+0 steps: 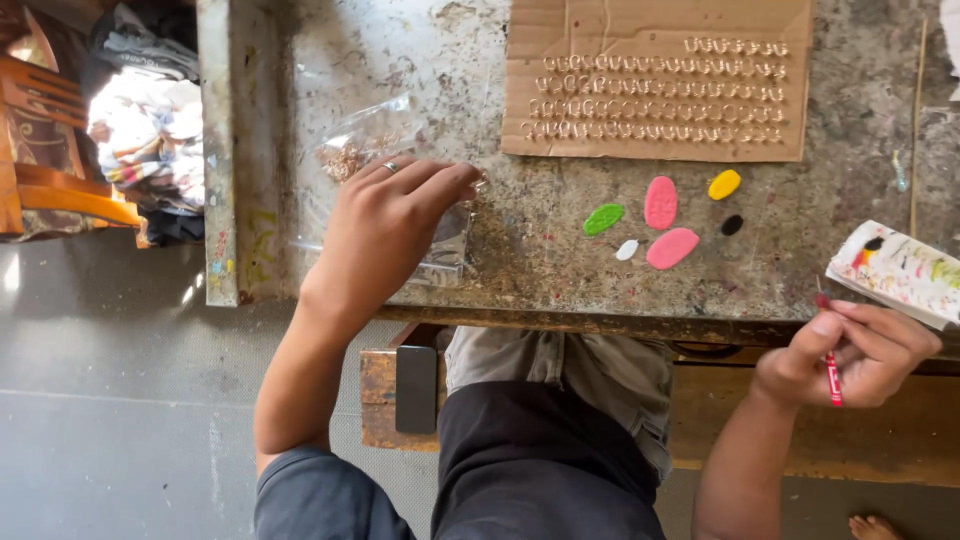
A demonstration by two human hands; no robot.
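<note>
One clear plastic bag (385,190) is pressed flat on the worktop (530,250) by the left hand (385,225), fingers spread. One red paintbrush (830,370) is pinched in the closed grip of the right hand (860,350), at four o'clock. Between them, six paint blobs (660,200) are counted: two pink, one each green, yellow, white, black. One cardboard sheet (655,80) lies at twelve o'clock.

A worn, stained worktable (560,250) is filling the top of the view; a grey concrete floor (110,400) is stretching below it; an orange wooden chair (50,170) is standing at the left; bright daylight is glaring on a cloth heap (150,130) beside it; a wooden bench (900,440) is showing under the table's edge.
</note>
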